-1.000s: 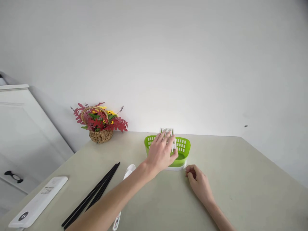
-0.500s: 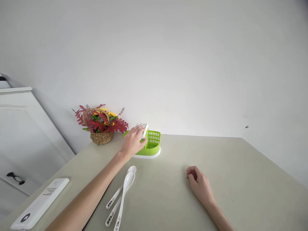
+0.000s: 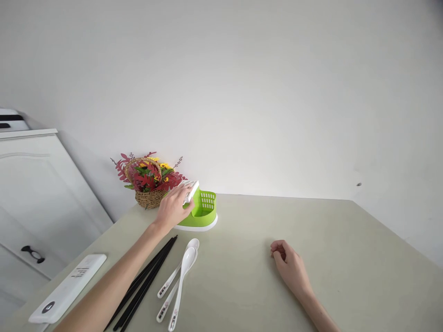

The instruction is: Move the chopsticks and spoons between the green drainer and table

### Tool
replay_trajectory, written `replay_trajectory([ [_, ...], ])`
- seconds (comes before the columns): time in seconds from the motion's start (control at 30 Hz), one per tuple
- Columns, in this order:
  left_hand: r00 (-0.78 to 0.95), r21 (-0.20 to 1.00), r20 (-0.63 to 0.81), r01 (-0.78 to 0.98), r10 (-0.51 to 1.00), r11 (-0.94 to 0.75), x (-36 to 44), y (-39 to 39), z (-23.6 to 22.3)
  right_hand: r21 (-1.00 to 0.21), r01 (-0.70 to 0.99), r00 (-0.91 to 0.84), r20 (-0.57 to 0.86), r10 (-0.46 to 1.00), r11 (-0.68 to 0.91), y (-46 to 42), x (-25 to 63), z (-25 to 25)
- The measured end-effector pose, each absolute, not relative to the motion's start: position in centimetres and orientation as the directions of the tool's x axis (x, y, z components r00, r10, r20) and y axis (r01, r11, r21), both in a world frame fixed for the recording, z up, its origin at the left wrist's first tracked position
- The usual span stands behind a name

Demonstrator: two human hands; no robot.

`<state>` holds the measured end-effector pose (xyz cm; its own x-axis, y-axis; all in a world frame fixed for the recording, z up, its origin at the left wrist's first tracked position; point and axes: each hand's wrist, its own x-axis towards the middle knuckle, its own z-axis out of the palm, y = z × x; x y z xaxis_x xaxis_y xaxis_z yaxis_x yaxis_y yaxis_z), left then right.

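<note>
At the back of the table stands a green and white cutlery holder [image 3: 199, 222], with slotted green walls and a raised white part [image 3: 194, 186] on its left. My left hand [image 3: 173, 207] is closed on that white part, its thumb in front and its fingers over the top; some of the holder is hidden behind it. Below my left forearm, several black chopsticks [image 3: 152, 279] lie in a bundle. To their right are white spoons [image 3: 187, 260], crossed over one another. My right hand [image 3: 290, 267] rests on the table with its fingers curled in and nothing visible inside.
A wicker basket of red and yellow flowers [image 3: 149, 199] stands close behind my left hand, against the wall. At the table's left edge lies a long white case [image 3: 69, 288]. Beyond it is a white cabinet [image 3: 34, 184] with a black handle.
My left hand and the cutlery holder have shifted left, nearer the flower basket. More of the black chopsticks shows beside my forearm. My right hand stays in place; the view has turned slightly.
</note>
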<state>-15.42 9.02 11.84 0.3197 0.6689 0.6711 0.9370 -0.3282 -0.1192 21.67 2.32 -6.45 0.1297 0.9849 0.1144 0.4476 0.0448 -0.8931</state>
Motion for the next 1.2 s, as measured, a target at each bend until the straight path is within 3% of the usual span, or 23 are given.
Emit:
replay_trajectory([
  [0.33, 0.338, -0.16, 0.67, 0.935, 0.661, -0.316, -14.2, 7.6, 11.8, -0.893, 0.445, 0.127, 0.14, 0.982, 0.07, 2.3, 21.6, -6.4],
  [0.43, 0.345, -0.124, 0.689, 0.923, 0.637, -0.365, -11.7, 6.4, 10.6, -0.891, 0.445, 0.123, 0.159, 0.98, 0.089, 2.3, 21.6, -6.5],
  [0.6, 0.328, 0.119, 0.686, 0.83, 0.649, -0.545, -5.5, 3.4, 5.4, -0.893, 0.443, 0.134, 0.146, 0.98, 0.072, 2.2, 21.5, -6.4],
  [0.7, 0.303, 0.337, 0.639, 0.716, 0.707, -0.611, -1.4, 1.1, 1.5, -0.896, 0.439, 0.128, 0.135, 0.983, 0.065, 2.3, 21.5, -6.4],
  [0.8, 0.226, 0.637, 0.518, 0.542, 0.825, -0.548, 2.2, -1.0, -1.4, -0.898, 0.432, 0.123, 0.145, 0.982, 0.078, 2.4, 21.6, -6.4],
  [0.9, 0.209, 0.856, 0.278, 0.389, 0.938, -0.34, 4.5, -2.4, -2.7, -0.895, 0.439, 0.13, 0.152, 0.98, 0.08, 2.4, 21.6, -6.5],
  [1.0, 0.241, 0.93, 0.129, 0.309, 0.962, -0.202, 5.3, -3.1, -2.7, -0.886, 0.456, 0.134, 0.164, 0.977, 0.086, 2.4, 21.5, -6.4],
  [1.2, 0.281, 0.972, 0.036, 0.214, 0.959, -0.099, 4.8, -3.4, -1.9, -0.849, 0.519, 0.084, 0.166, 0.983, 0.099, 1.9, 21.0, -6.0],
])
